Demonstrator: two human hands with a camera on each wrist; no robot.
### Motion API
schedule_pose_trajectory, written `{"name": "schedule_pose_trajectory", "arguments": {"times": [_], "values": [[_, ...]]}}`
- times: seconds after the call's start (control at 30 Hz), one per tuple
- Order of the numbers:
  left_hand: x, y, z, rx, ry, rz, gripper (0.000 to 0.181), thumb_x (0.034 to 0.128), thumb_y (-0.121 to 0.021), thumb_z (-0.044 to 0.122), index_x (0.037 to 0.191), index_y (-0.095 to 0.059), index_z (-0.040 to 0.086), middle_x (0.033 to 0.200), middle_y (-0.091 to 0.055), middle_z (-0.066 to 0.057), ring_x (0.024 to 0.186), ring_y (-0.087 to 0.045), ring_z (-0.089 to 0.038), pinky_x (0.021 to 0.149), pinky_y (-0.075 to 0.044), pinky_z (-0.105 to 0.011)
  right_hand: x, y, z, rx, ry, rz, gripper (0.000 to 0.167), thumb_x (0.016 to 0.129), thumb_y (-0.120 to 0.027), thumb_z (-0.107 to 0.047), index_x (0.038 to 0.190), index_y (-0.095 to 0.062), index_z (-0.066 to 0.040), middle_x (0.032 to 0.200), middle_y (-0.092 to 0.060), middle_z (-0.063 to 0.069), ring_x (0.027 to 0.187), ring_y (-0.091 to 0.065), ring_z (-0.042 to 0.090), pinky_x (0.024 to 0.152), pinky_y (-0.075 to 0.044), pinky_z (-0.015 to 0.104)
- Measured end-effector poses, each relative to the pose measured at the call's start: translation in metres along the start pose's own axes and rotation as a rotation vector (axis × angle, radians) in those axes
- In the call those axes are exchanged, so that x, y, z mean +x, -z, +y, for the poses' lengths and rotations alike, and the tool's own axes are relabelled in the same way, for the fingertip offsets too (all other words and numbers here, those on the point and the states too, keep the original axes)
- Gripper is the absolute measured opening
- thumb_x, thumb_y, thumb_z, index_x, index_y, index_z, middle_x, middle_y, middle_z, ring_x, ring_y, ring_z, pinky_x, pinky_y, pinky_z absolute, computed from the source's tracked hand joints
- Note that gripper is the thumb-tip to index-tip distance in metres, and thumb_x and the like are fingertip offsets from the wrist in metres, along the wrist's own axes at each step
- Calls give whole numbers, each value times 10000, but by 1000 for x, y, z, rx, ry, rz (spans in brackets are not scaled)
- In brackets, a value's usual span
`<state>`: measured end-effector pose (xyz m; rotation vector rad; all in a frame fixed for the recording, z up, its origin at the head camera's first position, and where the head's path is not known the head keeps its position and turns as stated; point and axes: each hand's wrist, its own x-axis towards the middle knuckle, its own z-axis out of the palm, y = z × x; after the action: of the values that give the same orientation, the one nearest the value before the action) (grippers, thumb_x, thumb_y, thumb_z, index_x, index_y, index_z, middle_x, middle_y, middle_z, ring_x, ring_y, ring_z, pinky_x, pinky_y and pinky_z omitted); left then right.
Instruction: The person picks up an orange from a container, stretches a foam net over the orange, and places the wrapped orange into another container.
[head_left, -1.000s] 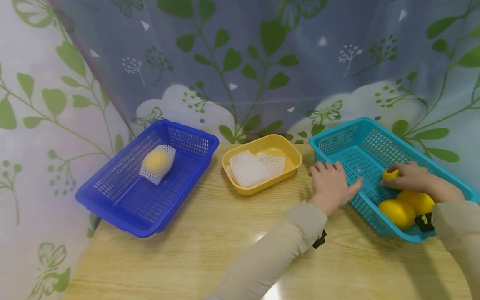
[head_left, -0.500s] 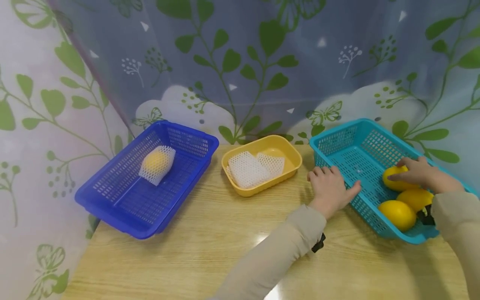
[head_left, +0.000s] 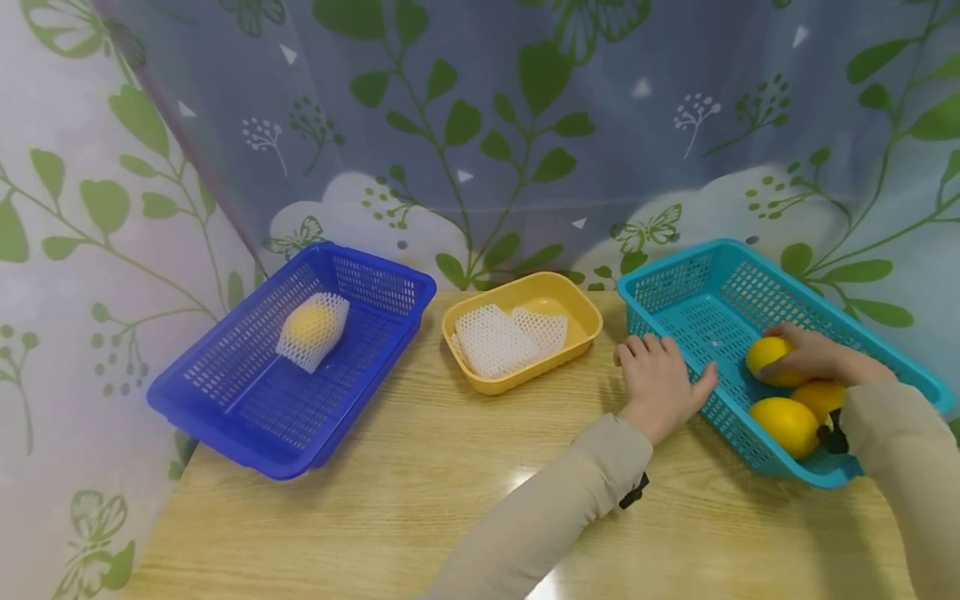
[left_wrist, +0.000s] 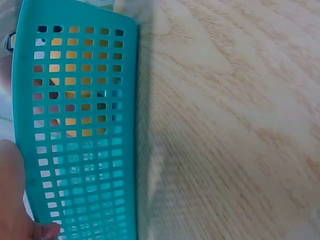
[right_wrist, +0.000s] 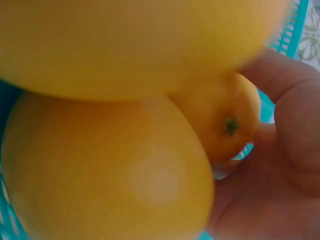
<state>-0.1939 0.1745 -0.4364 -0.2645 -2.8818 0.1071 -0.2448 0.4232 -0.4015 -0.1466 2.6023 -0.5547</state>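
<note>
In the head view, my right hand (head_left: pixel 813 354) grips a yellow fruit (head_left: pixel 767 360) low inside the teal basket (head_left: pixel 678 315). Two more yellow fruits, one in front (head_left: pixel 786 427) and one partly under my wrist (head_left: pixel 821 397), lie beside it. The right wrist view has my thumb and palm (right_wrist: pixel 295 125) around a fruit with a green star-shaped stem end (right_wrist: pixel 222 122), partly covered by two larger-looking ones. My left hand (head_left: pixel 660 387) holds the basket's left rim, thumb across it; in the left wrist view a fingertip (left_wrist: pixel 47 231) touches the outer wall (left_wrist: pixel 75 150).
A blue basket (head_left: pixel 360 333) at the left holds a yellow fruit in white foam netting (head_left: pixel 313 329). Between the baskets stands a yellow tray (head_left: pixel 566 292) with white net sleeves (head_left: pixel 495 340). A patterned curtain (head_left: pixel 465 125) hangs behind the wooden table (head_left: pixel 360 517).
My right hand has closed around the fruit, which has shifted slightly left within the teal basket. My left hand has stayed at the rim.
</note>
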Motion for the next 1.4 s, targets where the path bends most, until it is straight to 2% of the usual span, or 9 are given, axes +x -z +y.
{"name": "schedule_pose_trajectory", "arguments": {"times": [0.07, 0.2, 0.53, 0.8, 0.97, 1.13, 1.23, 1.33, 1.4], "values": [[0, 1, 1, 2, 2, -11, 675, 923, -165, 760, 940, -563, 215, 903, -561, -6, 832, -505, -221, 694, -386, -381, 1, -3, 0, -11, 12, 0, 810, 882, -692, -369, 1405, -260, 74, 1195, -436, 409, 904, -503, 400, 663, -468, 400], [0, 1, 2, 0, 8, -25, 673, 916, -165, 768, 934, -554, 219, 905, -556, -11, 837, -498, -225, 703, -374, -385, 0, -6, -4, -29, 9, 26, 769, 861, -702, -339, 1389, -300, 50, 1117, -496, 347, 860, -507, 375, 638, -459, 396], [2, 0, 1, 4, 25, -33, 701, 903, -146, 786, 969, -557, 221, 924, -570, -24, 842, -501, -239, 736, -389, -407, 2, -6, -15, -14, 14, 46, 721, 856, -706, -325, 1380, -349, 17, 1075, -534, 278, 831, -508, 338, 615, -449, 373], [2, 3, -2, -42, 22, -93, 713, 905, -101, 790, 1044, -546, 252, 955, -554, -26, 871, -490, -250, 741, -366, -411, -1, 0, -19, -9, 30, 95, 735, 854, -719, -276, 1386, -331, 51, 1099, -510, 308, 824, -507, 327, 617, -470, 378], [-1, 10, -10, -143, 31, -121, 684, 929, -116, 759, 1063, -561, 257, 1000, -565, -32, 899, -502, -247, 756, -378, -404, -6, 3, -24, -13, 56, 113, 740, 845, -732, -273, 1389, -344, 44, 1094, -521, 314, 823, -529, 323, 621, -497, 386], [-4, 29, -22, -282, 0, -116, 707, 962, -132, 707, 1193, -614, 244, 1122, -612, -39, 1014, -560, -259, 828, -415, -429, -11, 9, -30, -3, 76, 143, 745, 836, -744, -266, 1395, -353, 33, 1069, -539, 267, 798, -525, 298, 607, -471, 377], [-5, 41, -30, -408, -30, -107, 666, 979, -198, 669, 1244, -619, 228, 1147, -630, -26, 1041, -583, -248, 878, -425, -447, -13, 14, -34, -10, 105, 169, 733, 836, -743, -235, 1394, -350, 32, 1070, -536, 266, 790, -523, 290, 606, -466, 371], [-8, 50, -39, -549, -67, -71, 528, 989, -299, 606, 1076, -648, 219, 969, -641, 23, 866, -601, -173, 814, -435, -392, -17, 19, -40, 3, 127, 189, 742, 846, -738, -218, 1415, -331, 31, 1115, -516, 282, 803, -524, 294, 611, -469, 375], [-12, 55, -46, -662, -93, -28, 414, 993, -371, 539, 901, -616, 218, 803, -593, 59, 706, -550, -111, 731, -412, -324, -20, 21, -46, 23, 141, 197, 741, 859, -732, -209, 1429, -321, 27, 1147, -502, 296, 816, -525, 307, 614, -470, 381]]}}
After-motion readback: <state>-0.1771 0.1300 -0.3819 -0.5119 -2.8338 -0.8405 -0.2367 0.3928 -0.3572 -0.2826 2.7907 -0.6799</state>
